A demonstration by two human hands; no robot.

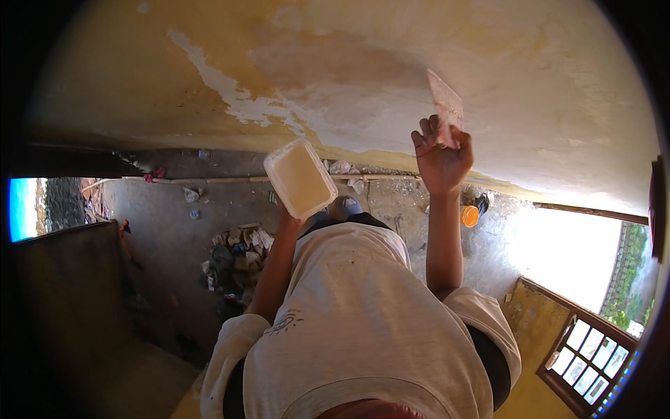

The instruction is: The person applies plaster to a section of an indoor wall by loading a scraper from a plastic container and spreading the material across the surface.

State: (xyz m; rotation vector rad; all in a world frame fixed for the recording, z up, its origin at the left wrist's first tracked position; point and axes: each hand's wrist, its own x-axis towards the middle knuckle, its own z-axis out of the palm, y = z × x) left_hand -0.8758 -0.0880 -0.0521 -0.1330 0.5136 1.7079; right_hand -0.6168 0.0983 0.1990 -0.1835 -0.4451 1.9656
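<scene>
My left hand (285, 211), partly hidden behind a pale rectangular plastic tub (300, 178), holds it with the creamy contents facing up. In my right hand (441, 157), raised toward the wall, is a thin, flat, pinkish-white spreader (443, 98) gripped at its lower end, its far end at or very near the wall; contact is unclear. The yellowish wall (349, 84) has pale smoothed areas and irregular white patches.
Below lie a long pole (230, 180), a heap of debris and scraps (234, 262), scattered litter and an orange bucket (469, 216) on the concrete floor (167, 230). A bright opening (572, 251) and a barred window (586, 356) are at the right.
</scene>
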